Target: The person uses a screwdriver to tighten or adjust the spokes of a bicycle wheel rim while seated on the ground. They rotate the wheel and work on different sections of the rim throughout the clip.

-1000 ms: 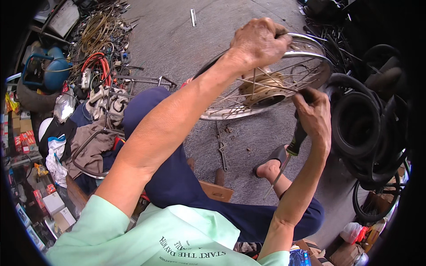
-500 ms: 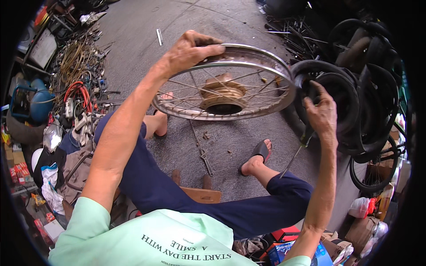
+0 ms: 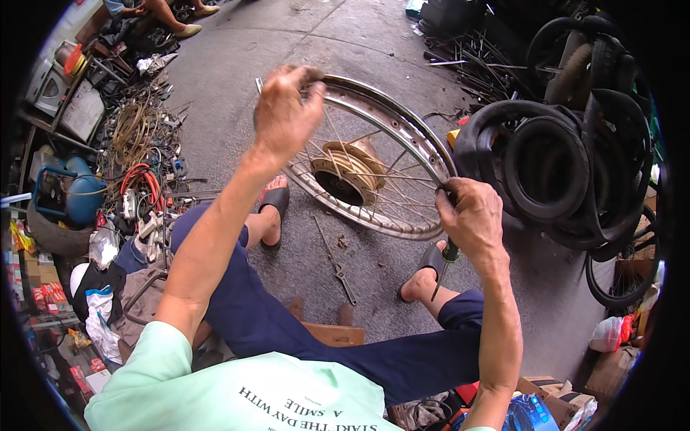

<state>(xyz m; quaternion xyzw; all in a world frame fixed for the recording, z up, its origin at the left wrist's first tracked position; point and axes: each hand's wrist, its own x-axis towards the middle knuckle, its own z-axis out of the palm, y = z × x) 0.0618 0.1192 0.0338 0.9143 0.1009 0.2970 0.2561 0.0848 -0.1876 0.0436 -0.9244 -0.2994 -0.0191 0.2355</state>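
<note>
A spoked metal wheel (image 3: 392,229) hangs tilted in front of me, with a brown, dirty hub (image 3: 348,172) at its middle. My left hand (image 3: 286,115) is closed at the rim's upper left, slightly blurred. A dark strip runs along the rim's far edge between my hands. My right hand (image 3: 473,219) pinches the rim's right side with thumb and fingers. Below that palm, a screwdriver (image 3: 450,252) with a green handle sticks out, its shaft pointing down; the rest of the handle is hidden. On the ground under the wheel lies a long metal tool (image 3: 338,270).
Black tyres (image 3: 514,172) are heaped at the right, with metal rods (image 3: 474,72) behind them. Cables, parts and a blue compressor-like machine (image 3: 85,190) crowd the left. A small wooden stool (image 3: 334,335) stands between my legs. Another person's legs (image 3: 169,18) show at the far left.
The wheel has tilted, its right side dropping. My right hand, earlier apart from the rim with the screwdriver, has come in and taken hold of it. My left hand has shifted left along the rim.
</note>
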